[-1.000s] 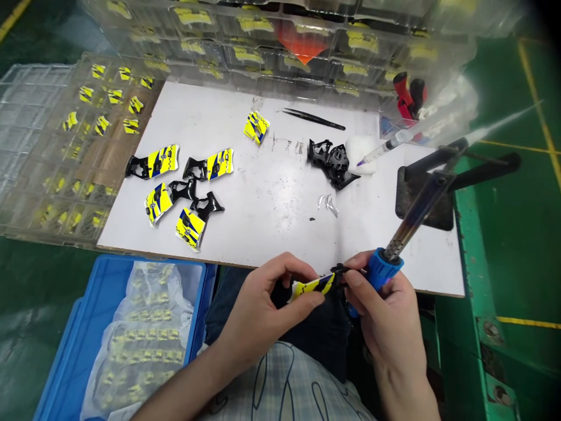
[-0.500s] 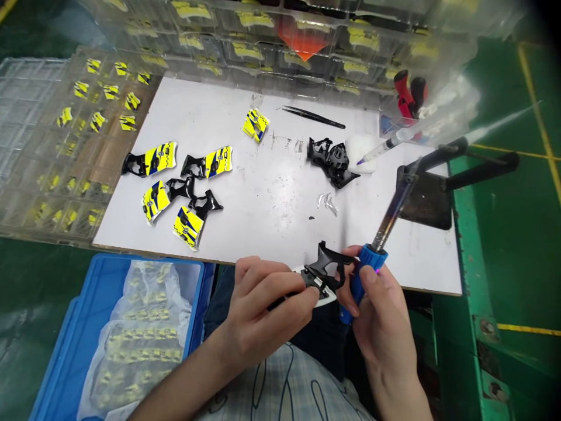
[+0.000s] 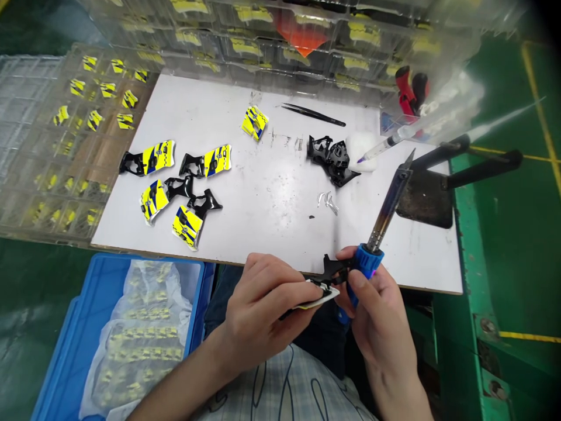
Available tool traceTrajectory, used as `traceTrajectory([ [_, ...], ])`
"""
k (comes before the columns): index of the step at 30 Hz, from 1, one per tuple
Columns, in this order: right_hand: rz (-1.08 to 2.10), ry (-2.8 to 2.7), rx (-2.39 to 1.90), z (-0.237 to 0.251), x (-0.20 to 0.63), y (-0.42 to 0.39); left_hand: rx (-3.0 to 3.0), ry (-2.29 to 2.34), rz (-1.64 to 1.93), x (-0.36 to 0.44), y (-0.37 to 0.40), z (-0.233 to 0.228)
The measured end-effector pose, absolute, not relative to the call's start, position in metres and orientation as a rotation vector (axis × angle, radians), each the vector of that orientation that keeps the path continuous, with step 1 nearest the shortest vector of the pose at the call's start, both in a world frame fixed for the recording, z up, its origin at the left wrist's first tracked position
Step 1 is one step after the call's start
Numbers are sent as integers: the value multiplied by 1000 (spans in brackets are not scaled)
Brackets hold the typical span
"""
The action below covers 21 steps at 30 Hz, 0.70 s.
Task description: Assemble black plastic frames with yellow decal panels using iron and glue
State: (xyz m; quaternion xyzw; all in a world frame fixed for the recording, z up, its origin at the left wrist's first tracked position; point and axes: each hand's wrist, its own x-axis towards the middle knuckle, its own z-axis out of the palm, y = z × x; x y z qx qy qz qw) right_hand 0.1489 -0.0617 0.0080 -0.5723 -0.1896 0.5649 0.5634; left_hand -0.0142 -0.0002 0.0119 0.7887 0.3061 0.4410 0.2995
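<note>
My left hand (image 3: 272,307) grips a small part, a black plastic bracket (image 3: 333,270) joined to a white-edged panel (image 3: 319,299), just in front of the table edge. My right hand (image 3: 377,316) is wrapped round the blue handle of a soldering iron (image 3: 368,257), whose pointed metal tip aims up and away to the right. The fingers of my right hand reach the black bracket's right end; whether they pinch it is hidden by the handle. Several finished-looking parts, black brackets with yellow-and-blue panels (image 3: 158,156), lie at the table's left.
On the white table (image 3: 263,216) lie a yellow panel (image 3: 255,123), tweezers (image 3: 313,114), stacked black brackets (image 3: 331,161), silver slivers (image 3: 328,202) and a syringe (image 3: 381,149). A black stand (image 3: 425,199) is at right. Compartment trays (image 3: 65,146) flank the left; a blue crate (image 3: 197,304) sits below.
The black bracket and panel have tilted in my left hand, now seen more edge-on. The soldering iron has shifted slightly left at its handle. Things on the table stay put.
</note>
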Motion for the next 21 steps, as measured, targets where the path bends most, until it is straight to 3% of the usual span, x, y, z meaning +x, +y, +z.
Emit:
traceTrajectory([
  [12,1384,-431,-1327,17,143,-65,2070,783,1212,-13,-1,13],
  [21,1223,-415,-1377,27,139,-66,2098,781,1214,-13,-2,12],
])
